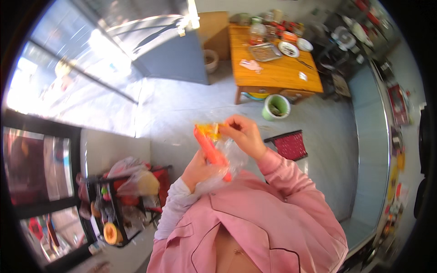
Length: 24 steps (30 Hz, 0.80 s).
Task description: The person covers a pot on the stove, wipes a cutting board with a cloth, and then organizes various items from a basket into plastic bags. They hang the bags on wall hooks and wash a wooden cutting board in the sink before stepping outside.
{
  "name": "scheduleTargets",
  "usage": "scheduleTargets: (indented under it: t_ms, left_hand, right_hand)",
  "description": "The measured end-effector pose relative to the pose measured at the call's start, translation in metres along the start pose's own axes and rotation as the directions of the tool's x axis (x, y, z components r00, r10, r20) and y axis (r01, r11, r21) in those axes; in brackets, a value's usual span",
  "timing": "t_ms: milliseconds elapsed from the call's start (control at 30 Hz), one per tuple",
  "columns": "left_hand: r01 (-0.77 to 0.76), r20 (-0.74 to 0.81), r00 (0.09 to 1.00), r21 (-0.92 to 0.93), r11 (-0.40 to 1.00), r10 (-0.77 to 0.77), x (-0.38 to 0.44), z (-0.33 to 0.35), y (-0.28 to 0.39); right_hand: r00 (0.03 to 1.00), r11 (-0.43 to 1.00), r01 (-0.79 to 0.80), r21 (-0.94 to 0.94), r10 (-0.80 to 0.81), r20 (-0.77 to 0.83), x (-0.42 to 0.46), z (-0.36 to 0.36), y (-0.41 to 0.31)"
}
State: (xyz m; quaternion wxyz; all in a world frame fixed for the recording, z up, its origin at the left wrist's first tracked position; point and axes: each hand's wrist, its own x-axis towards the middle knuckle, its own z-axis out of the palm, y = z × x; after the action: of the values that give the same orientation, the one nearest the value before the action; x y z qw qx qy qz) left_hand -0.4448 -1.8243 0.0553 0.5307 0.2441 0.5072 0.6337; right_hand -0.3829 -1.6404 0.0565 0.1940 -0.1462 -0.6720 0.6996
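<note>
My left hand is closed round a long orange-pink item and a clear plastic bag, held in front of my chest. Whether that item is a sausage, a carrot or something wrapped, I cannot tell. A yellow-and-orange piece of packaging lies at its upper end. My right hand pinches the right edge of this packaging between thumb and finger. The bag hangs between both hands and partly covers the lower end of the long item. Blur hides the finer details.
Ahead stands a wooden table with jars, bowls and a metal tray. A green bin is on the floor before it, near a dark red slatted stool. At left is a rack with bags; at right runs a counter.
</note>
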Motion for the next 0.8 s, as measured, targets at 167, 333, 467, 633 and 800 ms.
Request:
scheduleTargets:
  t_ms: [167,333,467,633,800]
  left_hand:
    - [-0.014,0.179,0.984,0.065,0.998,0.002,0.023,0.013,-0.006]
    - [0.067,-0.072,0.995,-0.002,0.998,-0.067,0.047,-0.008,-0.003]
    - [0.073,-0.146,0.987,0.047,0.996,-0.065,0.077,-0.028,0.0]
    - [0.079,-0.178,0.981,-0.014,0.997,-0.08,0.124,-0.041,0.008]
    - [0.145,-0.129,0.981,-0.001,0.989,-0.144,0.172,-0.042,0.015]
  right_hand:
    - [0.93,0.987,-0.162,0.017,0.159,-0.33,0.033,-0.122,0.067]
    - [0.794,0.896,-0.327,-0.299,0.089,-0.601,-0.015,-0.201,0.174]
    - [0.571,0.821,-0.521,-0.234,0.132,-0.81,-0.043,-0.26,0.241]
    - [0.555,0.601,-0.671,-0.435,0.017,-0.831,-0.041,-0.316,0.233]
    - [0.469,0.585,-0.734,-0.344,0.071,-0.88,0.004,-0.346,0.241]
